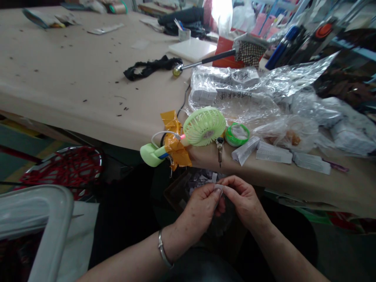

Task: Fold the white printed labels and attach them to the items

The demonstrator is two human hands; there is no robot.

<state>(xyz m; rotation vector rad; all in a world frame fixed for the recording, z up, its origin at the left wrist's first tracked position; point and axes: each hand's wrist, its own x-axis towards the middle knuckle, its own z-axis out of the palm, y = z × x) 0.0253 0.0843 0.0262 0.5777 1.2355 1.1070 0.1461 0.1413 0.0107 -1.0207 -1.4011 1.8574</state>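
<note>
My left hand [202, 201] and my right hand [243, 199] meet in front of the table edge, fingers pinched together. Between their fingertips is a small white label-like strip [218, 187], mostly covered by the fingers. Below them, a box of loose white slips [202, 178] is partly hidden by my hands. Just above, a soldering-iron-like tool [219, 150] points tip down at the table edge. A light green handheld fan [204, 127] is fixed beside it with orange-brown tape [173, 145].
A green-rimmed round tub [237, 134] and folded printed papers [273, 152] lie along the edge. Behind them are clear plastic bags [235, 92] with white bundles. A black-handled rod [205, 62] and black cloth [151, 68] lie farther back. A white plastic frame [58, 203] stands at left.
</note>
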